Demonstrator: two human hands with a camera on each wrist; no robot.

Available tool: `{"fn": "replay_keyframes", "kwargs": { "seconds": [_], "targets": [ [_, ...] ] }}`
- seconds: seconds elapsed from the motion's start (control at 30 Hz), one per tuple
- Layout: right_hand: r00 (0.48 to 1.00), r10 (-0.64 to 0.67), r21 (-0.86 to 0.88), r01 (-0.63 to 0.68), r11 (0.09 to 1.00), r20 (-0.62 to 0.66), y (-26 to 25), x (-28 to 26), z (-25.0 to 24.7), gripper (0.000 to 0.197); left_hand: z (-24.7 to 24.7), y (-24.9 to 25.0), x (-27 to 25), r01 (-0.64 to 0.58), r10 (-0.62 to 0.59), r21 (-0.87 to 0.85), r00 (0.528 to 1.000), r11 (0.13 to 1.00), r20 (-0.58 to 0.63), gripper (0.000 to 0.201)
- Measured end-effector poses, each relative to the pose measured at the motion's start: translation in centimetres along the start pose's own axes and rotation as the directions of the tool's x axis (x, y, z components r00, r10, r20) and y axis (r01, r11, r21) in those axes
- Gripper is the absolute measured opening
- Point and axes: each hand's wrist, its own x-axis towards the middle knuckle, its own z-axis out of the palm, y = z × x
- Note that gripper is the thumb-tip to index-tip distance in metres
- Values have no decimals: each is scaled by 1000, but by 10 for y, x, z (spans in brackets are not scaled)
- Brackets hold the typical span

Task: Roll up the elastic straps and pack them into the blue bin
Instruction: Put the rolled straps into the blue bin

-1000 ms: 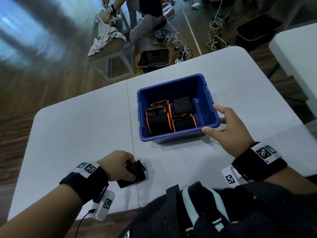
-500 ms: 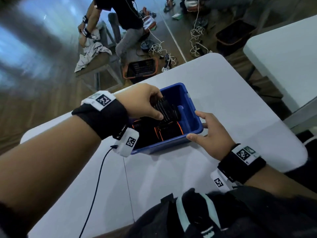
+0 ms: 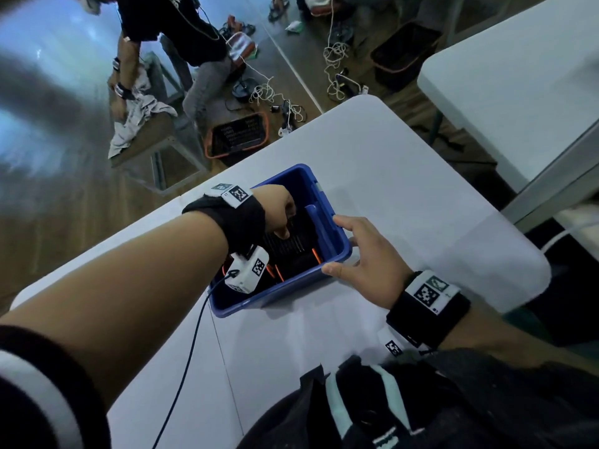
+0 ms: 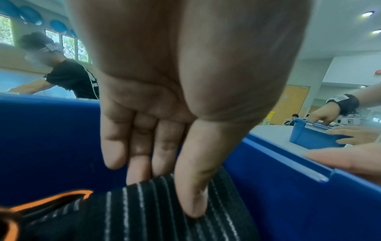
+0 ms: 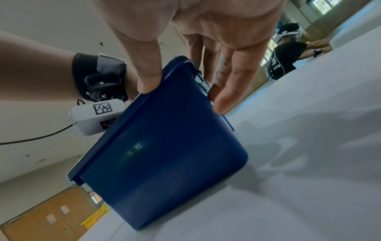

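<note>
The blue bin (image 3: 278, 296) stands on the white table (image 3: 405, 196) and holds several rolled black straps with orange trim (image 3: 312, 256). My left hand (image 3: 285, 228) reaches down inside it. In the left wrist view it pinches a ribbed black rolled strap (image 4: 154, 212), thumb (image 4: 191, 195) on the near side and fingers behind, close to the bin's inner wall (image 4: 288, 195). My right hand (image 3: 363, 251) rests against the bin's near right corner. Its thumb (image 5: 148, 78) lies on the near rim, and its straight fingers (image 5: 226, 91) lie along the side rim of the bin (image 5: 164, 163).
A black cable (image 3: 191, 345) hangs from my left wrist camera over the table. Dark clothing (image 3: 389, 409) covers the near edge. Beyond the table are a black basket with an orange rim (image 3: 238, 137), loose cords, another person (image 3: 181, 34), and a second white table (image 3: 518, 76).
My left hand lifted the rolled strap from the table's near edge, carried it over the bin and lowered it inside. My right hand stayed at the bin's corner.
</note>
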Motion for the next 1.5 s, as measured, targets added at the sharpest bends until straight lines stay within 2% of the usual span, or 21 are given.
{"fn": "replay_keyframes", "kwargs": {
  "seconds": [0.2, 0.4, 0.5, 0.57, 0.73, 0.8, 0.87, 0.93, 1.0, 1.07, 1.13, 1.27, 1.5],
  "targets": [
    [1000, -2, 13, 1, 1000, 22, 1, 2, -1, 80, 2, 1, 10, -7, 7, 53, 1000, 999, -3, 46],
    [999, -26, 0, 26, 1000, 34, 4, 1, -2, 80, 9, -2, 14, -20, 20, -1, 999, 1000, -26, 39],
    [997, -55, -5, 56, 998, 44, 7, 3, -3, 80, 2, -7, 0, -36, 30, -53, 992, 998, -121, 34],
    [996, -73, -18, 74, 997, 52, 10, 4, -4, 79, -6, -13, -18, -49, 15, -160, 978, 986, -210, 32],
    [993, -103, -25, 105, 994, 65, 13, 8, -5, 79, -4, -48, -83, -53, -149, -472, 912, 880, -381, 18],
    [991, -113, -17, 114, 993, 74, 14, 9, -6, 78, 15, -65, -102, -34, -254, -549, 862, 835, -439, 17],
    [989, -121, -10, 122, 992, 80, 16, 10, -7, 78, 45, -79, -111, 10, -381, -624, 799, 781, -465, 27],
    [989, -118, -16, 120, 993, 84, 17, 11, -7, 77, 78, -86, -112, 73, -521, -724, 743, 686, -419, 42],
    [990, -115, -30, 118, 993, 87, 17, 12, -7, 77, 104, -82, -109, 91, -624, -844, 716, 528, -314, 49],
    [989, -120, -42, 124, 991, 89, 18, 13, -8, 76, 119, -71, -105, 57, -661, -921, 713, 385, -233, 48],
    [988, -118, -59, 124, 991, 96, 18, 14, -9, 75, 127, -62, -102, 14, -683, -948, 697, 319, -219, 45],
    [988, -109, -76, 118, 990, 111, 15, 14, -11, 73, 139, -58, -98, -9, -711, -947, 658, 321, -248, 43],
    [991, -80, -77, 89, 993, 109, 11, 7, -13, 74, 153, -59, -100, -15, -696, -932, 661, 363, -282, 46]
  ]
}}
